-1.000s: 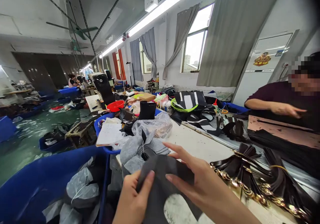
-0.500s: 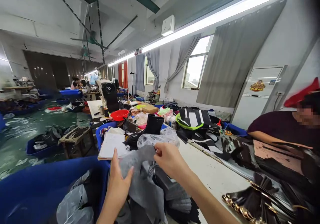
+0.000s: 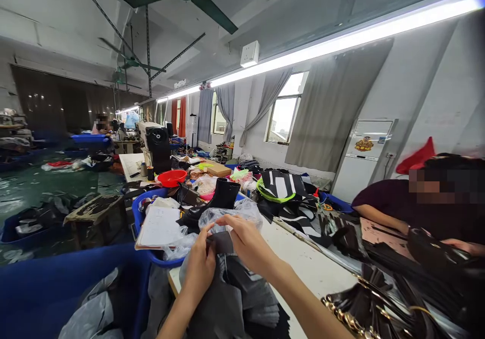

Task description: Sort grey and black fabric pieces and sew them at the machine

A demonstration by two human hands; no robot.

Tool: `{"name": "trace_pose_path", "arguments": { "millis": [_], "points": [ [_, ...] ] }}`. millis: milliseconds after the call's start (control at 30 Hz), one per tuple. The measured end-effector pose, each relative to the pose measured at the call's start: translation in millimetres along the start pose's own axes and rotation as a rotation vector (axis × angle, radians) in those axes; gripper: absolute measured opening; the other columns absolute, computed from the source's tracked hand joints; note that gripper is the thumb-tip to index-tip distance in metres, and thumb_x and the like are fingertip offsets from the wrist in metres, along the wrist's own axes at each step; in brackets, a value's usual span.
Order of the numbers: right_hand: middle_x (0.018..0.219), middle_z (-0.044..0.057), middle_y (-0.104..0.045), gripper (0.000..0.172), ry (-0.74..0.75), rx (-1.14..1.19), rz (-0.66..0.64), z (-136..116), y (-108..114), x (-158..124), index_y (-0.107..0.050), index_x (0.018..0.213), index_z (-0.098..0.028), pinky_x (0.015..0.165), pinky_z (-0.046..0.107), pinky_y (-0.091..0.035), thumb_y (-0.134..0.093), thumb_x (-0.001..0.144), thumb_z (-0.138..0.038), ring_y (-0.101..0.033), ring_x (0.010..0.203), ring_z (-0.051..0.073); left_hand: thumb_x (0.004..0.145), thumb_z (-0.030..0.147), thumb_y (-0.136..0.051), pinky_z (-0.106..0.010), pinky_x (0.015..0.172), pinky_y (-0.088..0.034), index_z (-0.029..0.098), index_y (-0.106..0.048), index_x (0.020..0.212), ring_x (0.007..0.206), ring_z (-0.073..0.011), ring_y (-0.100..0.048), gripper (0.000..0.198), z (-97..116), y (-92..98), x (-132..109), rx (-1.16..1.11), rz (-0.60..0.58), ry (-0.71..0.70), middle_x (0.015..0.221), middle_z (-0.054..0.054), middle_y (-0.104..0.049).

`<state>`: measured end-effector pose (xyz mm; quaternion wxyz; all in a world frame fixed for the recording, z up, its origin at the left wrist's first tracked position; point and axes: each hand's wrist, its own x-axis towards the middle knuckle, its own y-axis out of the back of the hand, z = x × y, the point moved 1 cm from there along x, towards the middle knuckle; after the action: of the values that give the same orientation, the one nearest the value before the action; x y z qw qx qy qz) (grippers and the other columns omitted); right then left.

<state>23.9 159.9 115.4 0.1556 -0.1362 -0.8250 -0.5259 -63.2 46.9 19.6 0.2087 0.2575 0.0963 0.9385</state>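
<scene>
The person's left hand (image 3: 200,265) was closed, thumb and fingers pinching the left side of a dark grey cloth (image 3: 223,243). The cloth lay between the two hands, touching both, above a stack of grey pieces (image 3: 261,301) on the near end of the white table (image 3: 303,258); where its lower part ended and the stack began could not be told. The right hand (image 3: 246,243) gripped the cloth's right side, its fingers bent over the top edge until their tips came close to those of the left hand. Of the containers, a small blue tub (image 3: 7,234) on the floor at far left held dark and pale scraps, and a large blue bin (image 3: 38,293) in front of it held a grey bundle (image 3: 89,308). Next, just beyond the hands, a blue basin (image 3: 170,263) carried an open notebook (image 3: 159,226), a black boot (image 3: 223,197) and clear plastic bags (image 3: 242,211). Behind these stood a red bowl (image 3: 172,178), its contents too small to make out, and then a lime-green basket (image 3: 278,198) with black-and-white pieces (image 3: 282,183) on top. Near the table's right edge lay straps with gold-coloured metal ends (image 3: 346,313), and beyond them sat another person in a dark top (image 3: 382,197). As for writing, the notebook page bore faint marks too small to read; farther right, a white cabinet (image 3: 359,172) wore a colourful sticker (image 3: 364,144) and a small blue label (image 3: 381,140), neither of them legible.
</scene>
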Motion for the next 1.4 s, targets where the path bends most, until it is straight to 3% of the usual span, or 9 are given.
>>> {"name": "trace_pose_path", "arguments": {
  "millis": [167,267,367,433,733,967,1167,1300,1400],
  "points": [
    [0.09,0.0,-0.069,0.013,-0.023,-0.038,-0.071,32,-12,0,-0.065,0.109,-0.015,0.079,0.035,-0.057,-0.057,0.099,-0.013,-0.068,0.082,0.016,0.093,0.021,-0.037,-0.036,0.086,-0.05,0.016,-0.045,0.139,0.091,-0.0235,-0.068,0.048,-8,0.9,-6,-0.013,0.013,0.068,0.107,-0.012,-0.068],
    [0.096,0.003,-0.067,0.007,-0.034,-0.139,-0.049,45,-12,-14,-0.068,0.097,-0.016,0.089,0.043,-0.053,-0.062,0.096,-0.013,-0.064,0.097,0.021,0.092,0.024,-0.042,-0.034,0.08,-0.05,0.018,-0.045,0.138,0.084,-0.0223,-0.068,0.046,-16,1.2,-2,-0.033,0.013,0.105,0.105,-0.011,-0.067],
    [0.122,0.007,-0.061,0.02,0.013,-0.194,0.014,45,-10,-26,-0.065,0.102,-0.016,0.104,0.052,-0.043,-0.06,0.089,-0.001,-0.052,0.122,0.028,0.091,0.027,-0.045,-0.031,0.068,-0.05,0.019,-0.045,0.137,0.065,-0.0182,-0.064,0.046,-23,-0.7,5,-0.069,-0.006,0.125,0.101,-0.007,-0.066],
    [0.123,0.007,-0.06,0.031,0.055,-0.182,0.039,41,-9,-29,-0.062,0.104,-0.015,0.106,0.049,-0.043,-0.054,0.084,0.006,-0.051,0.124,0.026,0.093,0.031,-0.044,-0.03,0.061,-0.049,0.019,-0.046,0.136,0.058,-0.0164,-0.06,0.045,-26,-2.1,9,-0.092,-0.004,0.126,0.094,-0.005,-0.064],
    [0.133,0.009,-0.062,0.074,0.149,-0.098,0.006,36,-17,-18,-0.05,0.138,-0.019,0.115,0.055,-0.035,-0.05,0.07,0.012,-0.045,0.138,0.029,0.094,0.031,-0.048,-0.028,0.062,-0.05,0.02,-0.048,0.135,0.062,-0.0149,-0.058,0.043,-22,-2.3,3,-0.105,0.007,0.092,0.095,-0.003,-0.061],
    [0.103,0.002,-0.068,0.054,0.054,-0.03,0.028,50,-16,-34,-0.054,0.134,-0.017,0.097,0.047,-0.053,-0.054,0.087,0.01,-0.065,0.105,0.023,0.094,0.018,-0.051,-0.029,0.064,-0.05,0.018,-0.047,0.137,0.063,-0.0128,-0.058,0.043,-19,-1.9,1,-0.099,-0.023,0.11,0.099,-0.003,-0.061],
    [0.105,0.003,-0.068,0.039,0.044,0.006,0.035,61,-19,-59,-0.062,0.12,-0.016,0.085,0.038,-0.057,-0.053,0.09,0.007,-0.067,0.094,0.019,0.092,0.016,-0.054,-0.025,0.063,-0.048,0.019,-0.052,0.137,0.064,-0.012,-0.058,0.045,-9,-9.4,-8,-0.122,-0.011,0.075,0.095,-0.002,-0.063],
    [0.105,0.005,-0.071,0.039,0.113,-0.029,0.08,59,-23,-78,-0.069,0.105,-0.02,0.087,0.038,-0.057,-0.043,0.09,0.005,-0.067,0.099,0.021,0.092,0.021,-0.058,-0.023,0.056,-0.047,0.022,-0.061,0.128,0.059,-0.0107,-0.056,0.036,4,-8.5,-14,-0.203,0.119,0.029,0.091,0.0,-0.064],
    [0.124,0.009,-0.068,0.043,0.185,-0.067,0.167,57,-28,-103,-0.065,0.121,-0.021,0.097,0.039,-0.056,-0.038,0.094,-0.001,-0.064,0.116,0.022,0.098,0.029,-0.054,-0.021,0.053,-0.044,0.025,-0.061,0.123,0.058,-0.0096,-0.051,0.026,14,14.1,-29,-0.293,0.451,-0.034,0.088,0.001,-0.058]
  ]
}}
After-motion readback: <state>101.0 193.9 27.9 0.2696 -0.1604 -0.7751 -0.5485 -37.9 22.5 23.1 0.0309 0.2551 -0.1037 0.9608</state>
